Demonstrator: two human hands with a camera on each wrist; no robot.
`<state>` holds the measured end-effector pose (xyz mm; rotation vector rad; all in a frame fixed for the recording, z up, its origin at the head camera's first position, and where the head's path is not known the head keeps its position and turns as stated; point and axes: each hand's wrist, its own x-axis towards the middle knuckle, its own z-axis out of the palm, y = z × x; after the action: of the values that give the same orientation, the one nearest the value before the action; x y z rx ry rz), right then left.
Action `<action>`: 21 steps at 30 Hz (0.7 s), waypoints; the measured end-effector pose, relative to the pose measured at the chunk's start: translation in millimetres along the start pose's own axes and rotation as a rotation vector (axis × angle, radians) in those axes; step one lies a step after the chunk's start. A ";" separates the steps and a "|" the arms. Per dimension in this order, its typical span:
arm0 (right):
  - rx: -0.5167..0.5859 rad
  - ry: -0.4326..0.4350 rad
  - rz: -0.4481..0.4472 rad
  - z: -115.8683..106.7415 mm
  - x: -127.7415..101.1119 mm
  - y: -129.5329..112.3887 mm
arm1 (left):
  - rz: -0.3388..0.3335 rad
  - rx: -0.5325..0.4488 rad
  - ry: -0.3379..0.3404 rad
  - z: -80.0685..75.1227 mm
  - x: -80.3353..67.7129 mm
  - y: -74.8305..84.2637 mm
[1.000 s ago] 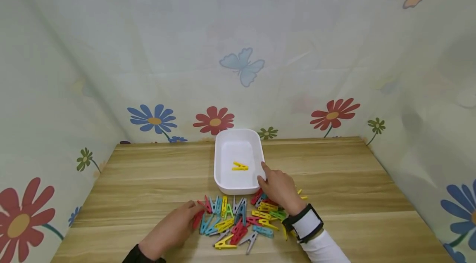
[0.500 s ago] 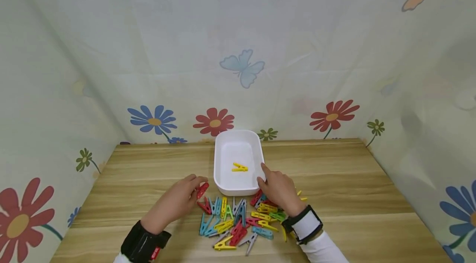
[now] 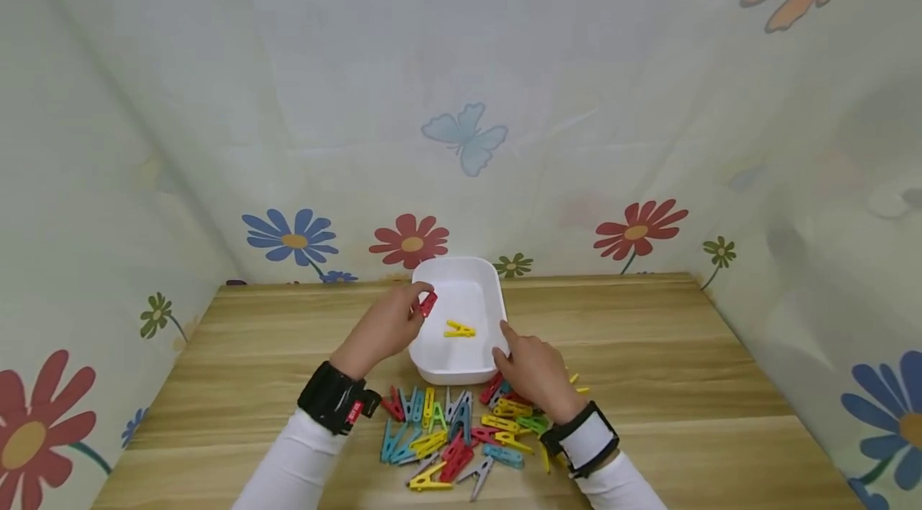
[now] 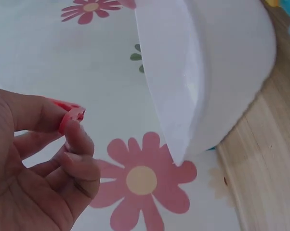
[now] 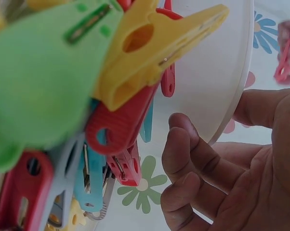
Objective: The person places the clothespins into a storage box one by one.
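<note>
Up and forward goes the red plastic clothespin (image 3: 428,303), swung from beside the near-left corner to seemingly above the left side of the white plastic tray (image 3: 455,377), pinched by the left hand (image 3: 385,323)! Likely light, stiff, slick: squeeze its flat sides. Right hand (image 3: 536,370) grips the tray's right rim. Red wristband label (image 3: 354,411): unreadable.

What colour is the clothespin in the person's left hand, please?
The clothespin is red; the left wrist view shows it best, pinched in the left hand.
</note>
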<state>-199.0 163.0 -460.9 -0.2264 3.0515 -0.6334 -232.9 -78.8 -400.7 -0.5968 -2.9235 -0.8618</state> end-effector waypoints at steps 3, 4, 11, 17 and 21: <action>0.003 0.002 -0.001 1.2 -0.2 -0.3 | 0.000 0.023 0.020 4.7 14.3 1.4; 0.004 0.003 0.000 1.4 -0.1 -0.2 | 0.000 0.035 0.025 6.7 18.8 1.7; -0.004 0.013 -0.002 1.9 1.2 -0.1 | -0.036 0.053 0.029 20.8 40.4 4.9; -0.006 0.017 -0.005 2.3 1.9 -0.9 | -0.082 0.070 -0.031 34.4 47.6 3.3; -0.007 0.016 0.000 3.3 1.5 -0.7 | -0.094 0.064 -0.069 43.3 49.3 -0.2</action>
<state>-200.3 160.9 -463.6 -0.2221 3.0693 -0.6282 -275.5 -38.6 -430.5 -0.4992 -3.0504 -0.7676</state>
